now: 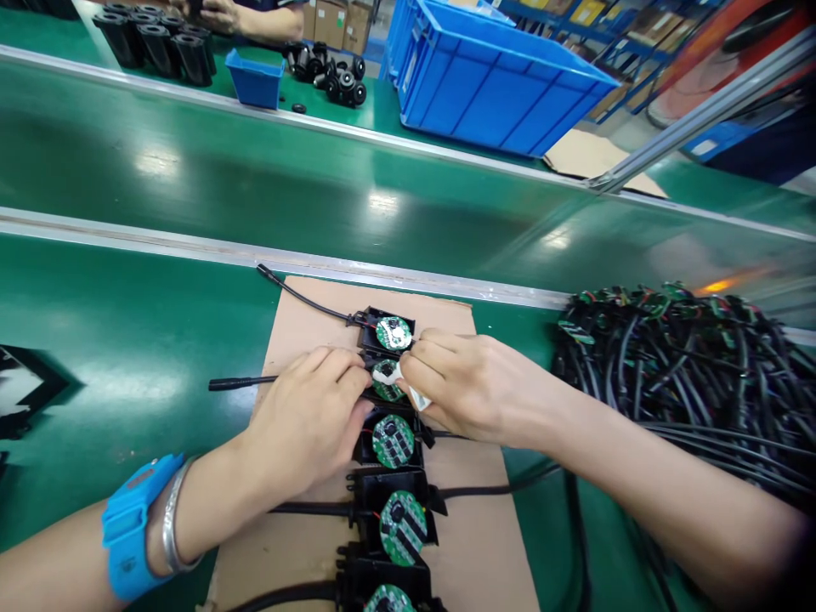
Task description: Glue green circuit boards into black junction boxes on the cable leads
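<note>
A row of black housings, each with a round green circuit board, runs down a cardboard sheet [465, 544]. My left hand [309, 416] has its fingers bent against the left side of the second housing from the far end, gripping its edge. Over that housing's circuit board [384, 390], my right hand [468, 382] pinches a small white strip-like tool [418, 398], whose exact kind I cannot make out. White paste lies on this board beside the tool. The farthest circuit board [393, 332] also carries white paste. Nearer to me, another circuit board [393, 441] shows bare black components.
A heap of black cables [676, 374] with small boards lies to the right. Beyond the metal rail, a large blue crate [497, 85], a small blue bin [255, 81] and black cylindrical parts [159, 47] stand on the green bench. A co-worker's hand [220, 15] is behind them.
</note>
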Available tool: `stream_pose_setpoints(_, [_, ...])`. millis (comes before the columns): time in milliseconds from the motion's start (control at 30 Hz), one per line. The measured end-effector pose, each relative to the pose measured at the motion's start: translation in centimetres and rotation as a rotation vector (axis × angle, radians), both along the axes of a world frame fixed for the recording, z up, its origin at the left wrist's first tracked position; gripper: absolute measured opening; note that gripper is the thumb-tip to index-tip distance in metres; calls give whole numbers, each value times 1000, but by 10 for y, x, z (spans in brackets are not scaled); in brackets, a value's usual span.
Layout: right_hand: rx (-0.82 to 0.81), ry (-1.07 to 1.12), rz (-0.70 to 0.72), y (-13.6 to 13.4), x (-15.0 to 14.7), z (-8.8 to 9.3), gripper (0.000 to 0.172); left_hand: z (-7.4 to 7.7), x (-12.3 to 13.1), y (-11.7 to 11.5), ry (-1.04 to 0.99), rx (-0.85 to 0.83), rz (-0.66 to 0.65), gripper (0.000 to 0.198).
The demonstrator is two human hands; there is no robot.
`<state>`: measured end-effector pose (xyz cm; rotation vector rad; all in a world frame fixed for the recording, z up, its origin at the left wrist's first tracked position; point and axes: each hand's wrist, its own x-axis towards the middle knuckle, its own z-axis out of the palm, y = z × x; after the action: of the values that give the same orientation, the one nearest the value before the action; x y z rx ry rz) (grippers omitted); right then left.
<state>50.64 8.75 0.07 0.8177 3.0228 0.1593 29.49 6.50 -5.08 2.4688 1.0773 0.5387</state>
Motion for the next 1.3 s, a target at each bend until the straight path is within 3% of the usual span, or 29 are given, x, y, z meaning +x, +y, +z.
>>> stream_pose_setpoints(300, [-8,-2,-3,-12,7,2,25,-1,1,1,-6,12,-7,17])
stream_pose_setpoints(900, [53,8,-39,3,15,-3,21,-1,0,0,10,29,-21,18])
stream_pose_setpoints(1100, [-53,170,-185,-24,23,6,18,23,-3,-3,47,31,-18,20])
stream_pose_setpoints(1200, [-103,252,-178,-43,17,6,13,37,-7,-12,148,-6,-42,20])
stream_pose_setpoints(1300, [-120,249,-155,-55,8,-1,14,40,-11,-29,259,-50,-72,16])
